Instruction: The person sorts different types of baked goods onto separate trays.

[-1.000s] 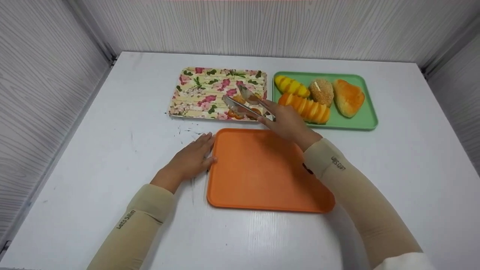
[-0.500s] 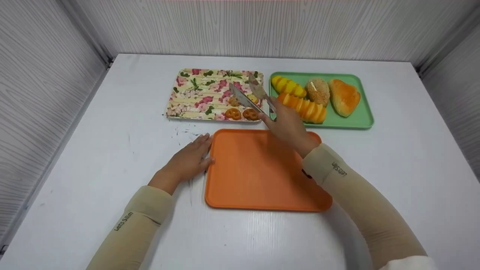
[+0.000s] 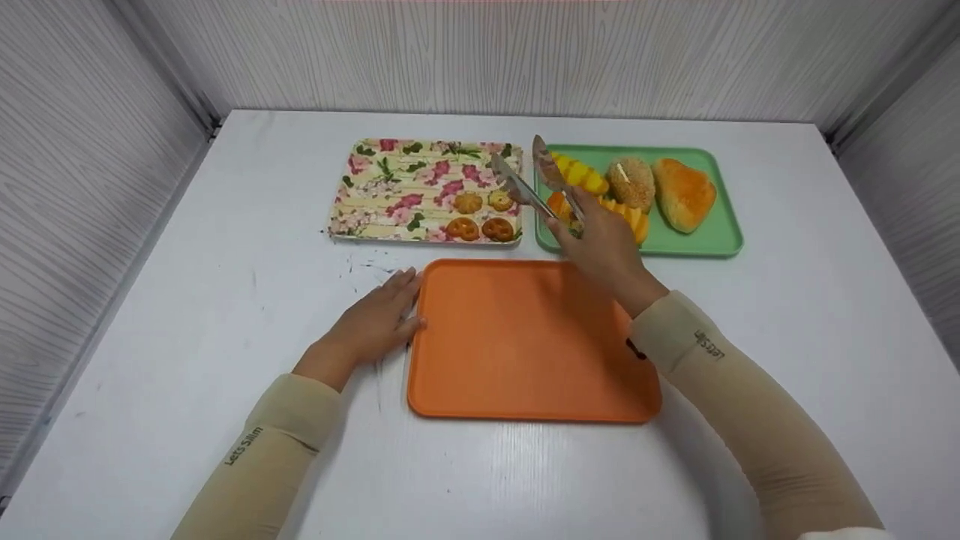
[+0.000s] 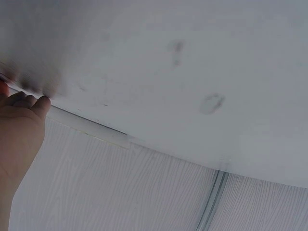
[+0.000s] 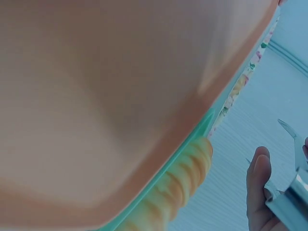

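My right hand [image 3: 602, 244] holds metal tongs [image 3: 529, 191], their two arms spread with nothing between the tips. The tongs hang over the gap between the floral tray [image 3: 405, 169] and the green tray [image 3: 726, 236], one tip overlapping each in the head view. Several small cookies [image 3: 469, 202], two of them pretzel-shaped, lie at the floral tray's near right corner. My left hand [image 3: 375, 322] rests with fingers extended at the left rim of the orange tray [image 3: 525, 345], which bears nothing. In the right wrist view the tongs [image 5: 288, 192] show at the lower right.
On the green tray lie a yellow scored bread [image 3: 581, 174], a sliced orange loaf [image 3: 634, 221] partly behind my right hand, a seeded bun [image 3: 631, 182] and a golden triangular bread [image 3: 684, 195]. Wood-grain panels [image 3: 480, 60] wall the white table [image 3: 187, 300].
My right hand has moved right with the tongs, away from the cookies toward the green tray, and the tongs' arms have spread wider. My left hand stays at the orange tray's rim.
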Tool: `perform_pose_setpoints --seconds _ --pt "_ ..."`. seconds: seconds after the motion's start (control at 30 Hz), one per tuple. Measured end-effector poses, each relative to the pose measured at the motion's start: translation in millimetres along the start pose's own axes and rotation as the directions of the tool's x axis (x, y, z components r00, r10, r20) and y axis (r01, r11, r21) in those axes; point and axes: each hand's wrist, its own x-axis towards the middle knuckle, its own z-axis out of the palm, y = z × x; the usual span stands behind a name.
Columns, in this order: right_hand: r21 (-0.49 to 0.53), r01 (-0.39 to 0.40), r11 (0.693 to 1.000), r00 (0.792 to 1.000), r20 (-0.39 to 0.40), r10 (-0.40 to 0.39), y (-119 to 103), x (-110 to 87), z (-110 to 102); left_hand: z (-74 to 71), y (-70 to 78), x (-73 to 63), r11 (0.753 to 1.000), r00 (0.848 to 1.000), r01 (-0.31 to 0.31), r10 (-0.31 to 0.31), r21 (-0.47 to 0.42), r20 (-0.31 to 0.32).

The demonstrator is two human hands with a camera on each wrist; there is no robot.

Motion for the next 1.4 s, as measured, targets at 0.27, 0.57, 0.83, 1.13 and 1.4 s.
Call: perform_pose_setpoints --seconds 0.27,0.57,0.83,1.13,1.4 --pt "0.035 -0.004 0.999 0.998 -0.066 0.006 18 -10.6 -11 1.0 0.4 -1.4 1.0 1.0 -0.001 0.001 0.001 0.001" --pt "0.031 -0.063 0.998 0.993 -0.096 0.066 38 -22.9 -27 2.8 -0.2 -1.0 1.0 1.0 0.013 -0.013 0.007 0.002" --pt "0.057 -0.105 0.993 0.986 -0.124 0.112 61 -35.2 -38 1.4 -0.4 -1.0 1.0 1.0 0.0 0.0 0.004 -0.001" --pt "0.066 -0.121 0.99 0.982 -0.139 0.13 81 -52.4 -50 0.4 -1.0 0.0 1.0 1.0 -0.006 0.006 0.002 0.001" --pt "0.058 -0.148 0.987 0.977 -0.146 0.155 95 -67.6 -56 0.9 -0.1 0.3 1.0 1.0 -0.007 0.007 0.007 0.0"
